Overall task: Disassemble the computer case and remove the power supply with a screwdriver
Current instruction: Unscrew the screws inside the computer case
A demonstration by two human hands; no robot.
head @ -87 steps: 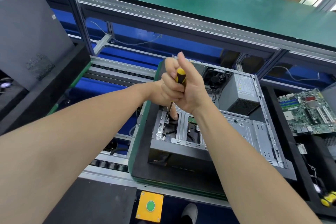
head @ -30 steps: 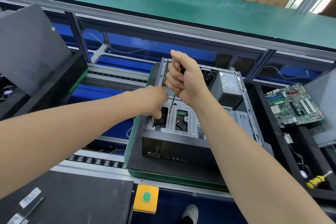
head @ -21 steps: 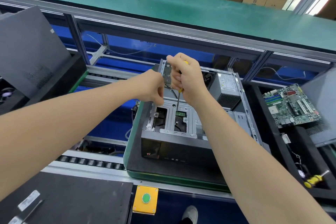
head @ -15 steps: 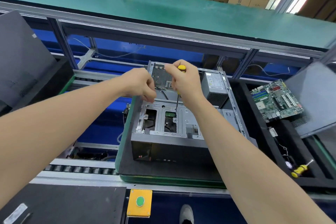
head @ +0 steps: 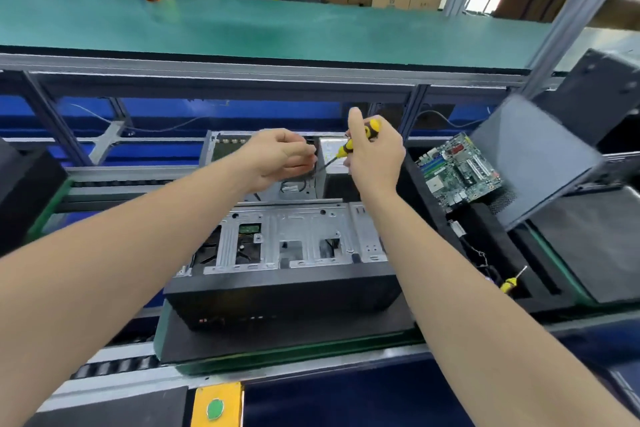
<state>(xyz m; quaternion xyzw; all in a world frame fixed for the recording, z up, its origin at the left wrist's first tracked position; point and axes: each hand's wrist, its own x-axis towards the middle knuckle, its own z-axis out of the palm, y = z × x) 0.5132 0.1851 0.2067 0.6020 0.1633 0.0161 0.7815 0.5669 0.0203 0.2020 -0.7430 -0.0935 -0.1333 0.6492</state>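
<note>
Screwdriver (head: 360,137), yellow-and-black handled, is being gripped by the right hand (head: 375,159) beside one boxy grey power supply (head: 329,146) at the rear of one sheet-metal computer case (head: 298,236). Fingers of the left hand (head: 280,156) are being curled; whether anything is being held cannot be told.

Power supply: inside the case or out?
In. The power supply sits in the far right corner of the computer case; the right hand holds the screwdriver beside it.

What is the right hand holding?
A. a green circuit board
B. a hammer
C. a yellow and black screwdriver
C: the right hand grips the yellow and black screwdriver by its handle, above the open grey metal computer case.
</note>
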